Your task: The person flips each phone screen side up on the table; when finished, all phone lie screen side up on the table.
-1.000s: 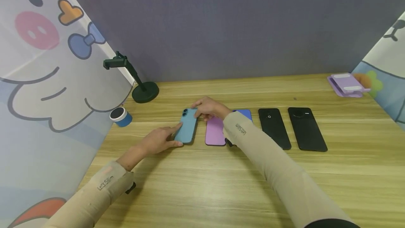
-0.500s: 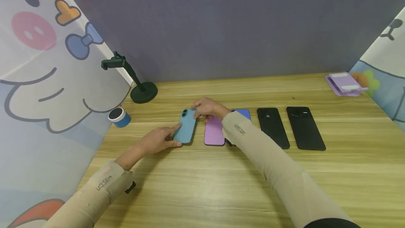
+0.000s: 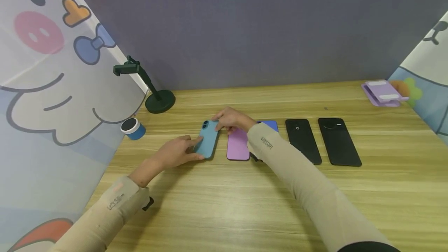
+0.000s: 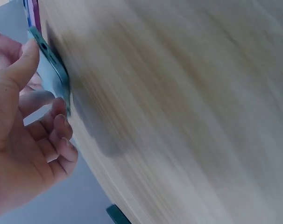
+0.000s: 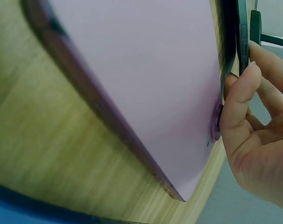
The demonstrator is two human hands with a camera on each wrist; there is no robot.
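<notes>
Basically, wood-grain table (image 3: 227, 209) spanned the foreground, dark green stand (image 3: 160, 102) at its back left. Left hand (image 3: 175, 152) pinched the lower end of the light blue phone (image 3: 209, 139) with thumb and index, other fingers loosely curled. Right hand (image 3: 232, 120) pinched its upper right edge between thumb and index, other fingers partly hidden. Two black phones (image 3: 339, 143) lay farther right, pink phone (image 3: 238, 149) nearer. Light blue one sat just left of the pink, apart, back up: plain pale back, darker teal frame, two stacked dark lenses (image 3: 205, 124) at upper left, side buttons (image 5: 244, 39), small port (image 4: 44, 45) in the end face. Couldn't tell if it touched the table.
</notes>
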